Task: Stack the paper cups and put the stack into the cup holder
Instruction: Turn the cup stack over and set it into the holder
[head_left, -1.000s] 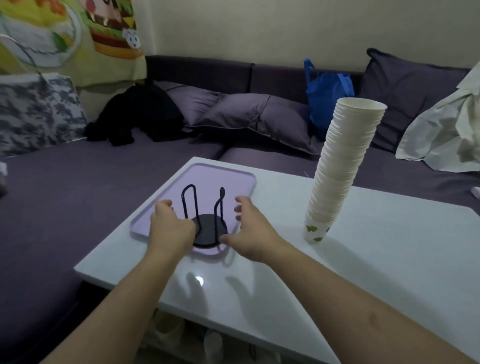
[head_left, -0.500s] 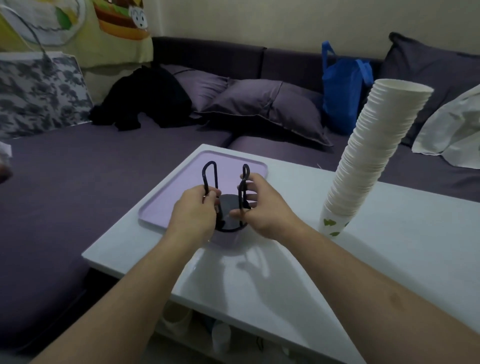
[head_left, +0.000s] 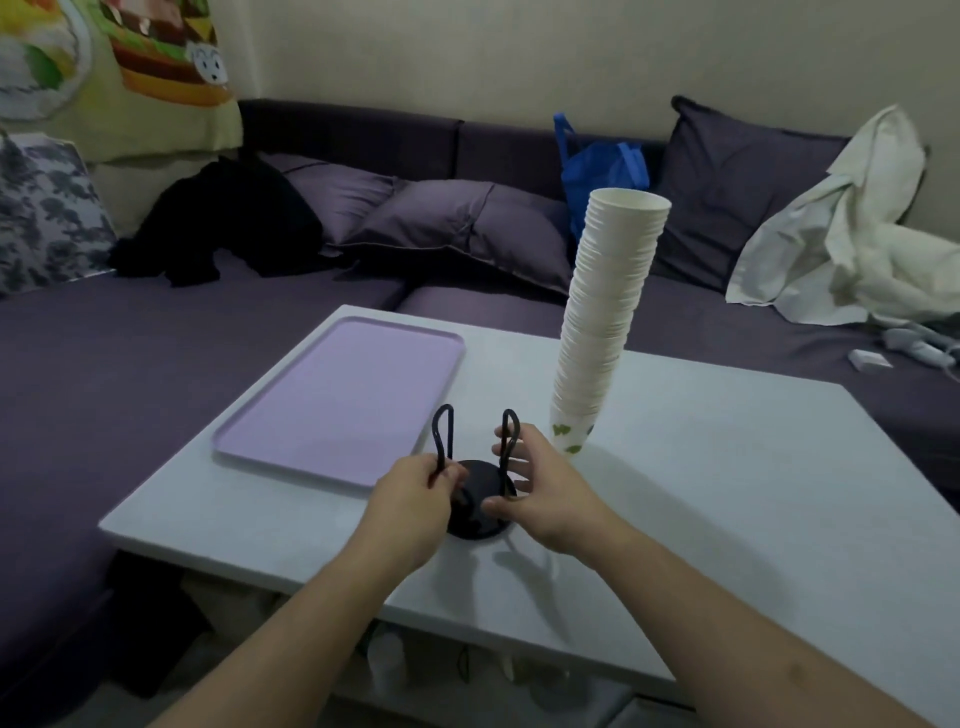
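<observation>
A: Both hands on the cup holder rn. It's a black wire thing w/ a round base and two upright loops, sitting on the white table, just off the near right corner of the lilac tray.

B: Grip?

A: Left hand: fingers curled closed round the lower part of the left loop. Right hand: thumb down at the base rim, fingers spread loosely round the right loop, touching it but not fully clenched.

B: And the cups?

A: Paper cup stack is tall, leaning a bit to the right at the top, standing on the table just behind and to the right of the holder. Nobody touching it. Bottom cup has green marks, the rest are plain white.

B: Is it in the holder yet?

A: Nope, holder's empty, and the stack stands beside it.

B: Backdrop?

A: Purple sofa w/ cushions, and a blue bag behind the stack.
</observation>
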